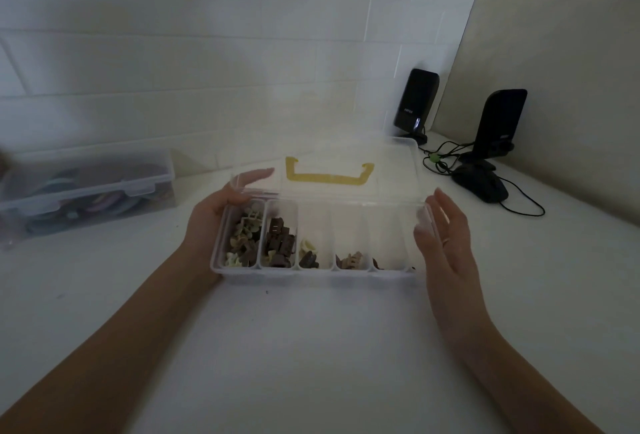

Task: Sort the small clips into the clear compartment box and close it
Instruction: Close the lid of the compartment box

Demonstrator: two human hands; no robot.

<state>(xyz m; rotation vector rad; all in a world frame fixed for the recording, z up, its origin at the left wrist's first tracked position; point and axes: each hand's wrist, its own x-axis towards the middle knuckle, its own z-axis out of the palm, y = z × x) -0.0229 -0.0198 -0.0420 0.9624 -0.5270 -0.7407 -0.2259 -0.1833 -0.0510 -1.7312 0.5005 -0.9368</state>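
We see the box [318, 272] mid-table, clips [277, 243] filling its left compartments, lid [346, 170] raised. Our left hand [214, 211] and right hand [446, 243] flank it, fingers straight, holding nothing.

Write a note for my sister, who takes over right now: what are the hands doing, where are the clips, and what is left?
Left hand: open, against the box's left end, fingers up by the lid.
Right hand: open, at the box's right end, fingertips at the lid's edge.
Clips: in the box's compartments, most in the two on the left, fewer toward the right. No loose clips show on the table.
Done: sorting looks finished.
Left: the lid, with its yellow handle, is still raised. Lower it and shut it.
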